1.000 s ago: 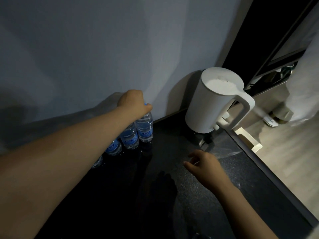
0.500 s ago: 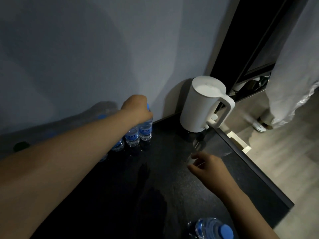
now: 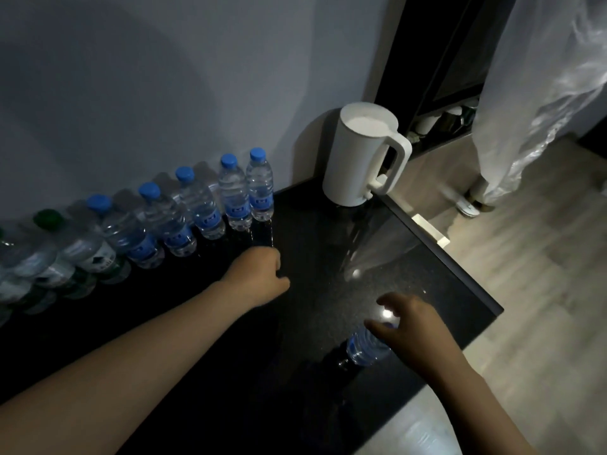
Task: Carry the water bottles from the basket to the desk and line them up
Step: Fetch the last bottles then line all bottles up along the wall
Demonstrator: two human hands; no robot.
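1. Pulled back from the row's right end, the left hand (image 3: pixel 259 277) hangs loosely curled, empty.
2. The right hand (image 3: pixel 414 326) spreads over a lone clear plastic water bottle (image 3: pixel 366 348) near the glossy black desk (image 3: pixel 312 251) edge; whether it grips is unclear.
3. A row of blue-capped water-filled bottles (image 3: pixel 203 205) lines the far wall, left of a lidded white kettle (image 3: pixel 354 159).

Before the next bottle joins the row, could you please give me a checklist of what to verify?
1. Right hand grips the loose bottle: not ok; its fingers are spread over the top, not curled round it.
2. Loose bottle's cap is on: cannot tell; the hand hides it.
3. Left hand is free: ok; it holds nothing, near the end of the row.
4. Space on the desk between the last bottle and the kettle: ok; bare surface shows.
5. Row stands upright along the wall: ok.
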